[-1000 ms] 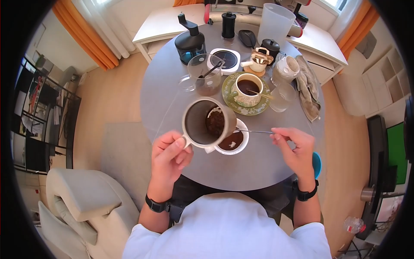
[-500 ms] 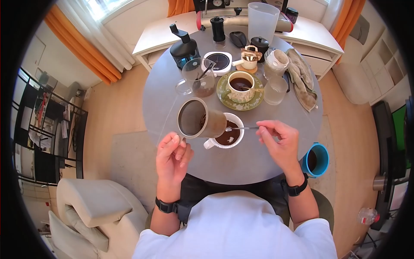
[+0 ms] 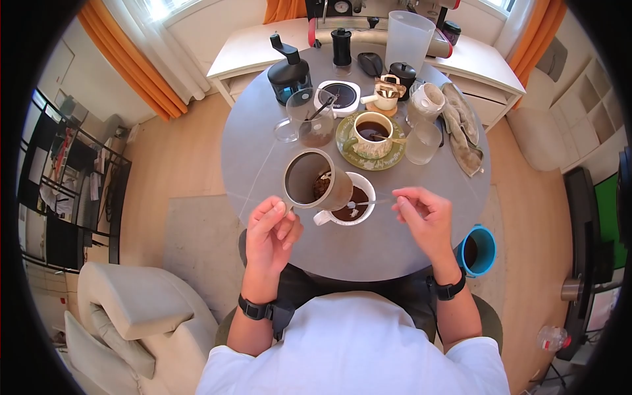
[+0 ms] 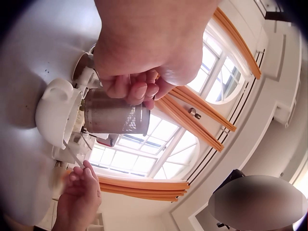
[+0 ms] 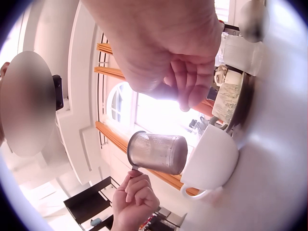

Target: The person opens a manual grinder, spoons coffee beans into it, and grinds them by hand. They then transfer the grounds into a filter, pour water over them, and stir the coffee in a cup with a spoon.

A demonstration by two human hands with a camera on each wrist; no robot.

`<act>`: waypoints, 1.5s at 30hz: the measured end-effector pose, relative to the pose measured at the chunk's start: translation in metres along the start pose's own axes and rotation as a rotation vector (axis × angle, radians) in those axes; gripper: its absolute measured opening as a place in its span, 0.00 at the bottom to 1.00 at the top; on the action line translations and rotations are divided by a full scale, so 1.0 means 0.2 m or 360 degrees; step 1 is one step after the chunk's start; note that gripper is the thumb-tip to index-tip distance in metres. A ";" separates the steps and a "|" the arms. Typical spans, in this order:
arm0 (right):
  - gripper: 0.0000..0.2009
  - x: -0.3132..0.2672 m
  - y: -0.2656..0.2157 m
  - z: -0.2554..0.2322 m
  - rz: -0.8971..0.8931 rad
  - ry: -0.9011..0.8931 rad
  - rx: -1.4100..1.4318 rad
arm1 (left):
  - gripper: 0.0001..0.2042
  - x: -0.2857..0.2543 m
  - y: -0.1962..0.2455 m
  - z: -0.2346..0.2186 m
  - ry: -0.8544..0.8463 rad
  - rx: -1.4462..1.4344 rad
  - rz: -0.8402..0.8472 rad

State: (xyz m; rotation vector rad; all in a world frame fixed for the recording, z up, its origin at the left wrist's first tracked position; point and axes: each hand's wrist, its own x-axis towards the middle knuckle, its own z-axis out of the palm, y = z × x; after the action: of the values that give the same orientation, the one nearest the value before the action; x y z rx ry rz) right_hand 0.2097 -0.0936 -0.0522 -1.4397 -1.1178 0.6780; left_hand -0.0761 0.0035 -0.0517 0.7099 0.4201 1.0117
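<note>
My left hand (image 3: 268,232) pinches the small handle of a cylindrical mesh coffee filter (image 3: 337,187). The filter lies tilted, its mouth toward me, with dark wet grounds inside. Its bottom end overlaps a white cup (image 3: 322,218) in the head view; in the right wrist view the filter (image 5: 159,153) is beside and above the rim. Dark brown liquid with a pale patch fills part of the cup. From the right, my right hand (image 3: 428,220) pinches the thin handle of a metal spoon (image 4: 73,155), whose bowl end reaches into the cup.
Beyond the cup, a patterned cup of coffee (image 3: 372,150) stands on a green saucer (image 3: 349,158). A glass jug (image 3: 304,125), a scale (image 3: 352,97), a hand grinder (image 3: 288,78), a clear glass (image 3: 422,143) and a cloth (image 3: 461,131) surround it. A blue bin (image 3: 485,257) sits right of the table.
The filter has come down closer to the cup and tipped over further, still held by the left hand. The spoon has shifted left, its bowl end now deeper over the liquid. The head view has shifted.
</note>
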 end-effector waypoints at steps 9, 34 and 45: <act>0.08 -0.01 0.09 -0.07 0.0239 0.0123 0.0545 | 0.11 -0.01 -0.03 -0.04 0.0046 -0.0072 0.0009; 0.08 0.68 0.00 -0.56 -0.1021 0.0660 -0.1036 | 0.12 -0.01 -0.06 0.04 0.0049 -0.0036 0.0004; 0.08 0.17 -0.06 -0.32 -0.0070 0.0374 0.0309 | 0.12 0.00 -0.05 0.01 0.0037 -0.0069 0.0028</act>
State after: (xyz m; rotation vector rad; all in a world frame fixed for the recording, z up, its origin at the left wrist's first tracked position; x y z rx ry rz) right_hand 0.2759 -0.0891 -0.0217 -1.2880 -0.8738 0.5538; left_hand -0.0680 0.0000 -0.0565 0.6644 0.4117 1.0437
